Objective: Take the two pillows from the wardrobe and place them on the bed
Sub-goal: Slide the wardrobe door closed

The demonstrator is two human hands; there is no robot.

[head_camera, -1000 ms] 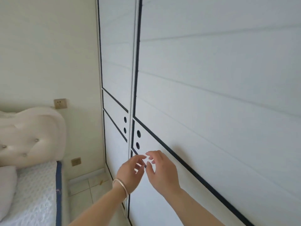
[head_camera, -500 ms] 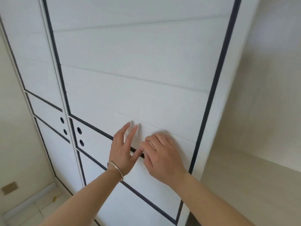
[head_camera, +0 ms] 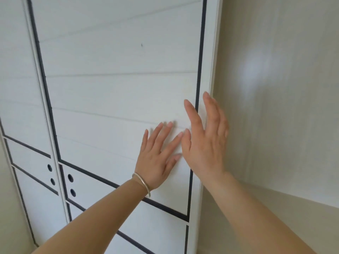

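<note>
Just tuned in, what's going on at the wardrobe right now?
A person stands close to a white wardrobe with dark trim lines. Both hands are open and held flat at the right-hand door panel: the left hand, with a bracelet on its wrist, seems to press on the panel, and the right hand is near the door's right edge beside the wall. The doors look shut. No pillows or bed are in view.

Wardrobe door: matt white wood-grain laminate, dark trim lines. Beside it, wall: smooth, faint sheen. Bracelet: polished metal.
</note>
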